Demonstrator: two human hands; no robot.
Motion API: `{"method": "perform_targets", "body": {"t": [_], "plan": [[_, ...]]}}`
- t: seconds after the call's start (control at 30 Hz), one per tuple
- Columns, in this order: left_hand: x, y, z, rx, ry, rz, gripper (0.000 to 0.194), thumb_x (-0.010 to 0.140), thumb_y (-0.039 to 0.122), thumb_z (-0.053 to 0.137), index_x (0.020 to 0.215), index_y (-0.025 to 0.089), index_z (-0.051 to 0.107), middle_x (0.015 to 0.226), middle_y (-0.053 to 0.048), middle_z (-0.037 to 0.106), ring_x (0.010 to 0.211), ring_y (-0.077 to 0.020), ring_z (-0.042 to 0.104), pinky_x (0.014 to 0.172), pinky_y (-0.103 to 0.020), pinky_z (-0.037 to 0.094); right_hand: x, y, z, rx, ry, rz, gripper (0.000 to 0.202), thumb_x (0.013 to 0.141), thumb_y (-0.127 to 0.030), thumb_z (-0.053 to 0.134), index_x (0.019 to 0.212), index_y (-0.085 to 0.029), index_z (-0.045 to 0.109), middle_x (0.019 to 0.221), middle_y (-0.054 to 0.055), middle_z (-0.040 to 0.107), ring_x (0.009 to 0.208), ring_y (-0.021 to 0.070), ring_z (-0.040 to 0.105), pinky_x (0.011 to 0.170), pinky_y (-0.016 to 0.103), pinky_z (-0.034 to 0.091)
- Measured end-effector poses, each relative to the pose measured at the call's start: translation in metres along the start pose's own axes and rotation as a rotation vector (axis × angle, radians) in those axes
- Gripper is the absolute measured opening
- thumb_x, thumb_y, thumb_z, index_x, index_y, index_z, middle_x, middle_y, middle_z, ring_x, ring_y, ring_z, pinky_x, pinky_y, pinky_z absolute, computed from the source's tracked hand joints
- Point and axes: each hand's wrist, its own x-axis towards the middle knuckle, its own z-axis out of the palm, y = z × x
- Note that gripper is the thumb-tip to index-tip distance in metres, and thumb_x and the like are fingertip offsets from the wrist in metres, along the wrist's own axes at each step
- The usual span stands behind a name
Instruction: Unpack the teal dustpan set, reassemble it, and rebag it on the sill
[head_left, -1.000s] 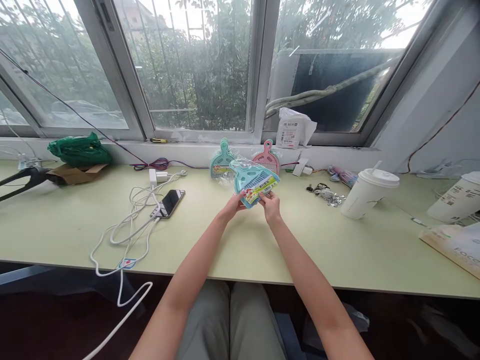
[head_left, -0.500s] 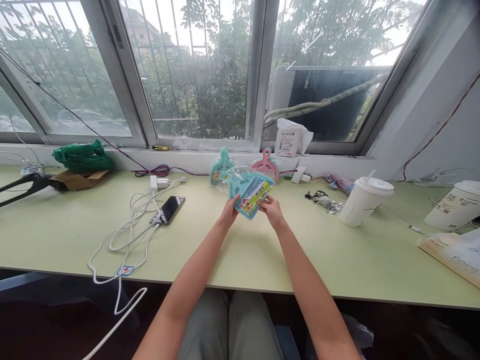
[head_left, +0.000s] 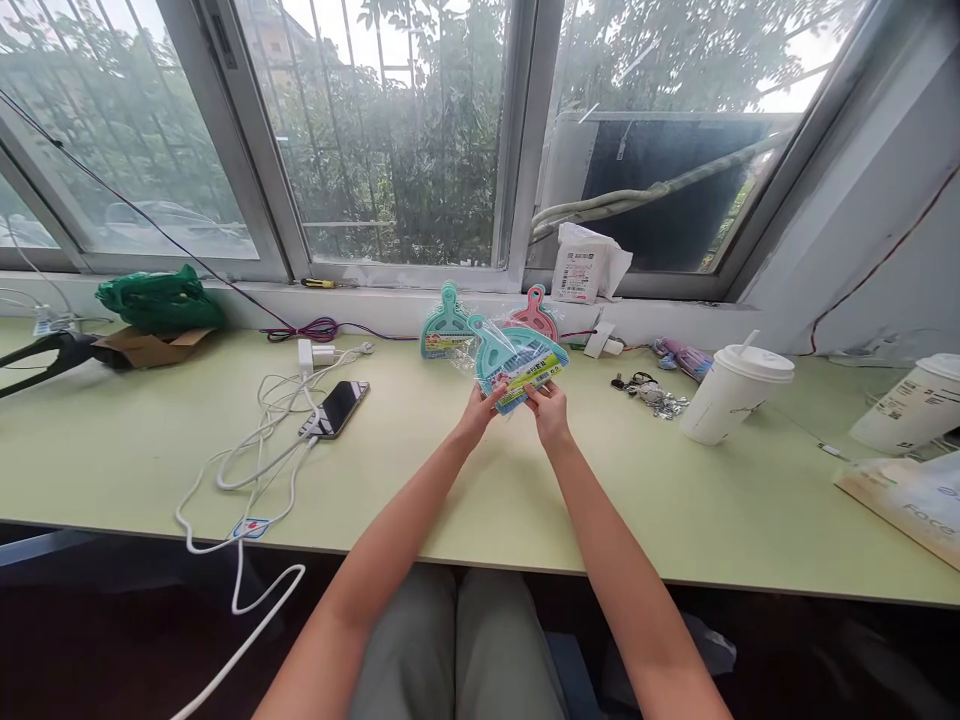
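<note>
Both hands hold one teal dustpan set [head_left: 516,362] in clear wrap, lifted above the worktop [head_left: 465,480]. Left hand [head_left: 480,411] pinches its lower left edge; right hand [head_left: 547,408] pinches its lower right edge by the yellow-green label. Handle points up and away from the person. Just behind the held set: a second teal set [head_left: 445,326] and a pink set [head_left: 534,310], both leaning at the windowsill. Left of the held set: phone [head_left: 337,406] with white cables [head_left: 255,460]. Right of it: keys [head_left: 651,392], then a white lidded cup [head_left: 733,392].
</note>
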Motion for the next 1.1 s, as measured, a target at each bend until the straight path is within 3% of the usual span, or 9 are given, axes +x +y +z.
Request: {"method": "perform_targets", "body": {"t": [0.13,0.3,0.5,0.63,0.73,0.8,0.87,0.97,1.1], "plan": [[0.002,-0.008,-0.004,0.161,0.091,0.044,0.061,0.066,0.040,0.078,0.114,0.021,0.047,0.118,-0.009,0.062,0.106,-0.0253,0.060,0.089,-0.041,0.050,0.000,0.000,0.002,-0.036,0.003,-0.002,0.045,0.053,-0.029,0.082,0.091,-0.018,0.061,0.091,0.004,0.070,0.088,0.0190,0.066,0.082,0.034,0.057],[-0.004,-0.013,0.004,0.212,-0.010,0.033,0.067,0.067,0.039,0.077,0.119,0.023,0.038,0.119,-0.011,0.060,0.082,-0.0216,0.067,0.078,-0.043,0.054,0.004,-0.002,-0.002,-0.071,0.124,0.007,0.046,0.048,-0.030,0.084,0.085,-0.017,0.060,0.084,0.004,0.070,0.081,0.0193,0.066,0.075,0.034,0.058],[-0.008,0.000,0.008,0.155,-0.023,0.035,0.064,0.071,0.035,0.073,0.122,0.025,0.037,0.123,-0.011,0.059,0.084,-0.0242,0.069,0.082,-0.048,0.053,0.007,-0.011,-0.005,-0.013,0.027,0.062,0.051,0.052,-0.035,0.084,0.094,-0.021,0.059,0.095,0.004,0.070,0.083,0.0199,0.068,0.074,0.034,0.059],[-0.012,0.011,0.005,0.180,-0.067,-0.001,0.072,0.071,0.036,0.074,0.130,0.026,0.034,0.122,-0.012,0.061,0.080,-0.0237,0.070,0.083,-0.049,0.052,0.005,-0.012,-0.004,-0.024,0.027,0.036,0.047,0.051,-0.030,0.084,0.090,-0.020,0.059,0.089,0.003,0.070,0.085,0.0208,0.068,0.078,0.036,0.059],[-0.018,0.013,0.005,0.253,-0.246,-0.098,0.072,0.074,0.044,0.071,0.134,0.025,0.036,0.115,-0.014,0.065,0.078,-0.0238,0.070,0.085,-0.048,0.050,0.000,-0.015,-0.001,-0.009,0.051,-0.033,0.041,0.054,-0.027,0.082,0.088,-0.019,0.060,0.088,0.004,0.070,0.088,0.0213,0.067,0.081,0.037,0.057],[-0.020,0.013,0.007,0.259,-0.445,-0.230,0.070,0.076,0.054,0.064,0.135,0.025,0.040,0.112,-0.015,0.068,0.089,-0.0268,0.069,0.090,-0.048,0.046,-0.003,-0.018,0.001,0.035,0.069,-0.084,0.037,0.058,-0.027,0.079,0.089,-0.019,0.061,0.091,0.005,0.071,0.092,0.0213,0.067,0.083,0.037,0.056],[-0.018,0.012,0.006,0.174,-0.548,-0.325,0.071,0.077,0.068,0.053,0.132,0.025,0.047,0.115,-0.015,0.067,0.107,-0.0287,0.063,0.095,-0.047,0.043,-0.005,-0.023,0.003,0.082,0.063,-0.104,0.035,0.059,-0.027,0.078,0.090,-0.019,0.062,0.095,0.005,0.071,0.097,0.0215,0.066,0.087,0.037,0.055],[-0.010,0.017,-0.002,-0.076,-0.402,-0.240,0.080,0.073,0.083,0.033,0.123,0.024,0.055,0.123,-0.012,0.062,0.123,-0.0279,0.051,0.099,-0.045,0.039,-0.006,-0.025,0.005,0.110,0.006,-0.069,0.035,0.058,-0.026,0.078,0.089,-0.018,0.064,0.100,0.006,0.071,0.103,0.0233,0.064,0.089,0.038,0.055],[-0.003,0.034,-0.020,-0.290,-0.130,0.001,0.075,0.077,0.080,0.028,0.124,0.028,0.054,0.126,-0.007,0.061,0.125,-0.0268,0.049,0.100,-0.047,0.039,-0.010,-0.017,0.013,0.072,-0.096,0.047,0.036,0.055,-0.027,0.081,0.087,-0.017,0.066,0.099,0.006,0.071,0.100,0.0250,0.065,0.087,0.039,0.056]]}}
